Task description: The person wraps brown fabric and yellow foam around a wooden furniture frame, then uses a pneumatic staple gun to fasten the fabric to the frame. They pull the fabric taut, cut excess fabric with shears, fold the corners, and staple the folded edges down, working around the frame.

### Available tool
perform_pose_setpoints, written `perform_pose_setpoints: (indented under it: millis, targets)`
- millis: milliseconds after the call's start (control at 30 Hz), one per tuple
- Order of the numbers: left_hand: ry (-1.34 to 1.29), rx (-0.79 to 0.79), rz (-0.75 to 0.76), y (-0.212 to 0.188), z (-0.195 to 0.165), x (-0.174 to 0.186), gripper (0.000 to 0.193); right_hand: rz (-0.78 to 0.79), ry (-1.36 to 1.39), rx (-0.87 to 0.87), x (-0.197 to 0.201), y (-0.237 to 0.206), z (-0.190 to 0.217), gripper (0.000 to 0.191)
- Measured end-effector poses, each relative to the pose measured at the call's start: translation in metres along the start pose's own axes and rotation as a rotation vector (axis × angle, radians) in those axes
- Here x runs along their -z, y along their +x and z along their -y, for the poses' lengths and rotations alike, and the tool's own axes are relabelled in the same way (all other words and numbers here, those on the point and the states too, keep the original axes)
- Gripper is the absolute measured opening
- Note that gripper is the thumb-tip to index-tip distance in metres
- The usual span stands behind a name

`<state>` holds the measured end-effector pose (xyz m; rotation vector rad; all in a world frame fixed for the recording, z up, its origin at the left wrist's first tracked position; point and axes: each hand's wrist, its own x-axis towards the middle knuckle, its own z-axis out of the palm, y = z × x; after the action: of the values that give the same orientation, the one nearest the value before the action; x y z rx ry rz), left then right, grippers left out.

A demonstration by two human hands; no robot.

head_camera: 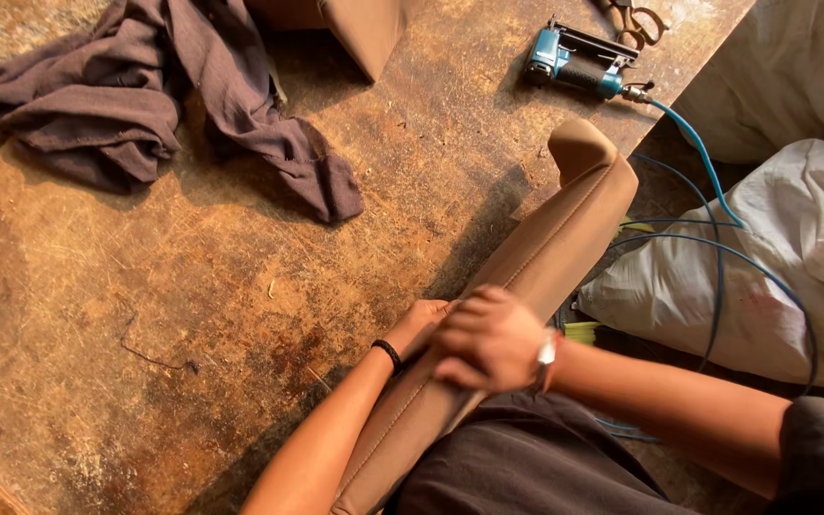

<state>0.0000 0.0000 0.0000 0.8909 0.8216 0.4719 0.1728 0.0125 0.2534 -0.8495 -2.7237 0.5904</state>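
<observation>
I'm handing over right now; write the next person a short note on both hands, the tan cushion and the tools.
Left hand: pressed on the tan cushion's left side, black band on the wrist.
Right hand: closed over the cushion's seam edge, watch on the wrist.
Cushion: long, stitched, leaning from the lap up across the edge of the wooden table.
Stapler: blue, lying untouched at the table's far end, blue hose attached; scissors just beyond it.
Dark cloth: bunched at the table's far left.
Done or left: cannot tell from this view.

Upholstery workshop: scarred wooden workbench (145,315), blue pneumatic stapler (574,65) w/ air hose (708,172), scissors (636,19), tan padded cushion (536,257).
</observation>
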Motion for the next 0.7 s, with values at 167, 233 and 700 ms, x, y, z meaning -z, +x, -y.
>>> perform_pose_setpoints:
  millis: [167, 233, 700]
  targets:
    - [0.307, 0.088, -0.116, -0.013, -0.027, -0.013, 0.056, -0.477, -0.167, -0.135, 0.02, -0.08, -0.125, 0.019]
    - [0.298, 0.106, -0.105, -0.017, -0.027, -0.024, 0.056, -0.525, -0.243, -0.232, 0.029, -0.1, -0.154, 0.022]
    - [0.467, 0.137, -0.002, -0.124, -0.049, 0.041, 0.047, 0.892, -0.074, -0.192, 0.021, 0.052, 0.013, 0.089]
